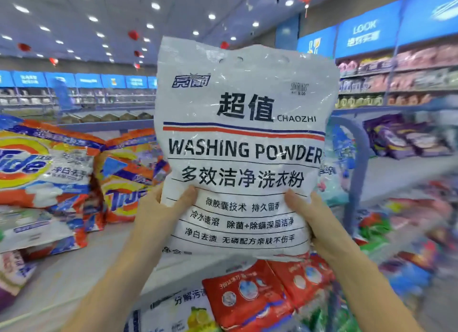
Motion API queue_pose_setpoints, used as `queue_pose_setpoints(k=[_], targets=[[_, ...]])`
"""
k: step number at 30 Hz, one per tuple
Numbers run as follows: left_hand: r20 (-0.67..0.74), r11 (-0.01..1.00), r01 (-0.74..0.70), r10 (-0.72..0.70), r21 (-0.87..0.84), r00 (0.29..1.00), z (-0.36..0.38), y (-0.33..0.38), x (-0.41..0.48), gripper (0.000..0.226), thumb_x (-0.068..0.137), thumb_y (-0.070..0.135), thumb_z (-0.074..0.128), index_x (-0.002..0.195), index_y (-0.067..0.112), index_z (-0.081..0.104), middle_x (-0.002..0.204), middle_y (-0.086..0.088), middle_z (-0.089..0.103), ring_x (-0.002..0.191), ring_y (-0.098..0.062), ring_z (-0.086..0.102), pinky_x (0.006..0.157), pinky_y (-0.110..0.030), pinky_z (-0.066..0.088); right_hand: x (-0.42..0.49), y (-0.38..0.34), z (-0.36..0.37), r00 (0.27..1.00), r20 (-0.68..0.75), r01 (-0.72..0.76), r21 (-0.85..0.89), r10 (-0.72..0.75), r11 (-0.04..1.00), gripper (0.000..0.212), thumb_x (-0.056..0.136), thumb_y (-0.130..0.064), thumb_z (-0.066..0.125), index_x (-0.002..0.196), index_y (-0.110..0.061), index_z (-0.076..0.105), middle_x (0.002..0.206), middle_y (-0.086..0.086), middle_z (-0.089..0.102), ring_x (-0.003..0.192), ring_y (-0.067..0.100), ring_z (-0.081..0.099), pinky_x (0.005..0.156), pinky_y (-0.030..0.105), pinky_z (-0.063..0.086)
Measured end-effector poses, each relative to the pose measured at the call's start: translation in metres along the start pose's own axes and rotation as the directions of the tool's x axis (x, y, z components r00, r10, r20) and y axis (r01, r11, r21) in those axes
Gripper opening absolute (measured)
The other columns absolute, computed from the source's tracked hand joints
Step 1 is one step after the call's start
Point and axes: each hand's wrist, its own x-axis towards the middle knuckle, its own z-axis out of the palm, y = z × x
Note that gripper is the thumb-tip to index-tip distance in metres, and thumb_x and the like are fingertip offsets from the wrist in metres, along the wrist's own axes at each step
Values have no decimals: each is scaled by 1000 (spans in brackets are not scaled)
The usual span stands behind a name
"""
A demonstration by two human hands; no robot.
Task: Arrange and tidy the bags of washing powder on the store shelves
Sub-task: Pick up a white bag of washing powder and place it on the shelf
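White bag (238, 143): it is held upright in the air, in the middle of the view, with the printed front towards the camera; the print reads "WASHING POWDER" and "CHAOZHI"
Left hand (158, 215): it grips the lower left edge of the white bag, thumb on the front, the other fingers hidden behind
Right hand (314, 220): it grips the lower right edge in the same way, thumb lying on the front
Tide bags (44, 173): orange and yellow, they lie in a loose pile on the shelf top (74, 269) at the left, some of them tilted and leaning on each other
Red bags (250, 299): they lie on a lower shelf, under the white bag
Lemon bag (178, 312): white with a yellow lemon picture, just beside the red bags, on their left
Purple bags (406, 138): they lie in a row on the right shelf, blurred
Blue signs (366, 34): they hang above the shelves along the wall; one reads "LOOK"
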Motion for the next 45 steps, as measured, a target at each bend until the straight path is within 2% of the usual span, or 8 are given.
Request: queue_pose_setpoints(k=[4,12,21,27,31,37,41,45], targets=[[132,990,116,-105,-76,986,101,-18,-19,20,74,33,74,86,19,66,71,7,74,73,-21,71,66,-35,56,-36,-8,-98,982,-160,81,-111,-99,990,103,33,-75,78,114,-14,62,106,5,72,95,22,69,81,39,56],[344,977,193,-152,-89,927,339,-34,-76,13,83,21,70,73,16,63,53,12,67,56,-11,66,49,-20,51,-101,-27,-314,900,-412,72,-185,-144,980,48,71,-46,74,111,-26,56,99,-14,72,91,8,69,67,19,54],[580,936,350,-266,-34,770,568,-61,-128,15,86,26,63,81,13,67,69,-3,74,69,-26,71,67,-41,56,-135,-26,-520,779,-620,-62,-230,-97,971,62,56,-61,62,106,-26,60,102,-7,72,94,14,69,82,36,55],[677,926,377,-263,-23,687,710,-91,-124,13,88,23,61,80,15,66,67,0,73,53,-10,68,46,-23,50,-114,-8,-639,684,-726,-111,-204,-74,973,76,45,-77,69,106,-32,59,102,-11,72,93,12,69,84,39,52],[742,909,416,-267,-17,615,811,-114,-110,19,91,27,56,80,15,66,62,4,72,53,-8,68,43,-20,50,-81,2,-724,599,-798,-113,-160,-61,981,45,72,-52,65,110,-28,60,103,-6,72,96,17,69,88,43,53],[846,915,403,-218,4,487,964,-132,-70,23,91,27,54,82,13,69,75,-4,75,62,-9,70,56,-25,53,-27,-1,-848,511,-856,-72,-141,-85,987,52,65,-44,79,108,-22,61,97,-7,74,87,13,70,67,24,57],[890,892,448,-250,58,382,1060,-139,-55,26,91,31,58,92,8,69,85,-14,74,78,-28,71,81,-50,54,1,-3,-931,467,-881,-62,-122,-79,991,17,83,-29,66,98,-22,62,94,-4,74,80,11,71,60,21,55],[900,913,405,-207,37,384,1156,-149,-51,65,63,67,71,94,10,71,86,-7,75,87,-25,71,80,-43,55,32,-2,-1023,469,-880,-78,-126,-75,989,54,58,-50,71,102,-19,62,92,-5,74,81,15,71,60,23,56]])
